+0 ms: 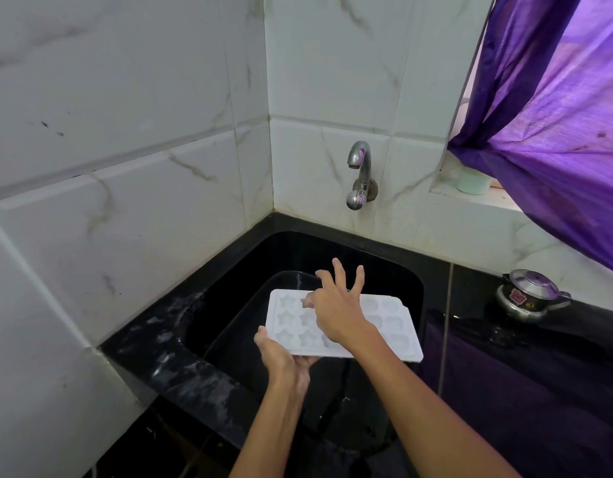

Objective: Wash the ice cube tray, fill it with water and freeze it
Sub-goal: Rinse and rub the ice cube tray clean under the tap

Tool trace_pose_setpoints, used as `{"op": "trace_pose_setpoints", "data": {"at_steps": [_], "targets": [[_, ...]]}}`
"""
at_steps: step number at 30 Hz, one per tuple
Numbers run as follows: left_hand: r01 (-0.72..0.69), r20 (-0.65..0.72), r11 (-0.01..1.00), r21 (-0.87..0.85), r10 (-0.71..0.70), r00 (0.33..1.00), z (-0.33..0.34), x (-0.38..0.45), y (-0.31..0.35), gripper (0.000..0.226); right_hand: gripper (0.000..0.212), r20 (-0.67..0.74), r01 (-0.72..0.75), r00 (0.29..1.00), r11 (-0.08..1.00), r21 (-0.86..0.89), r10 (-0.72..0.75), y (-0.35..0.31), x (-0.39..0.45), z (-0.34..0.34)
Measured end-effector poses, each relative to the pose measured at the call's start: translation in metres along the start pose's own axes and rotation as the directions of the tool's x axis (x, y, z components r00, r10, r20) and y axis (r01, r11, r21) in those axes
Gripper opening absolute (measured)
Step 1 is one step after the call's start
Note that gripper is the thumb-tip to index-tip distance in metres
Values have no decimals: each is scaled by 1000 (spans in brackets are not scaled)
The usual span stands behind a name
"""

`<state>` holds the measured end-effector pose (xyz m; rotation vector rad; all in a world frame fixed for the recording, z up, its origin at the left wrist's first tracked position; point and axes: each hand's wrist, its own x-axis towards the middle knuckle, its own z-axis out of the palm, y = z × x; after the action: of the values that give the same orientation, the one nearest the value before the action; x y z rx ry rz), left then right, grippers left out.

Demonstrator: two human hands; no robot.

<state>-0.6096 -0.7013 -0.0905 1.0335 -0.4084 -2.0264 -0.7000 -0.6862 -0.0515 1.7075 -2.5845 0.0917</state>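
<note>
A white ice cube tray (394,326) with star and shell shaped cells is held level over the black sink (384,257). My left hand (284,360) grips its near left edge, thumb on top and fingers underneath. My right hand (336,305) lies over the tray's middle with fingers spread and straight, the thumb touching a star cell. The metal tap (358,174) on the tiled wall above the sink shows no running water.
A black granite counter (181,360) with wet patches surrounds the sink. A steel lidded pot (529,294) stands on the counter at right. A purple curtain (557,115) hangs at upper right, with a pale green cup (474,179) on the sill.
</note>
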Motion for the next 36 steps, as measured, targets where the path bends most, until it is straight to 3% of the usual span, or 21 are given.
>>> {"op": "trace_pose_setpoints", "data": {"at_steps": [14, 21, 27, 36], "targets": [[8, -8, 1000, -15, -8, 1000, -8, 0, 1, 51, 45, 12, -7, 1000, 1000, 30, 7, -7, -1, 8], [18, -18, 1000, -24, -19, 1000, -9, -1, 3, 54, 47, -82, 41, 996, 992, 118, -32, -19, 4, 0], [29, -25, 999, -36, -30, 999, -10, -2, 5, 56, 46, -5, 98, 995, 995, 6, -98, -32, 11, 6], [16, -43, 1000, -23, -17, 999, -14, -2, 6, 55, 36, -13, 106, 994, 994, -5, -106, -36, 12, 9]]}}
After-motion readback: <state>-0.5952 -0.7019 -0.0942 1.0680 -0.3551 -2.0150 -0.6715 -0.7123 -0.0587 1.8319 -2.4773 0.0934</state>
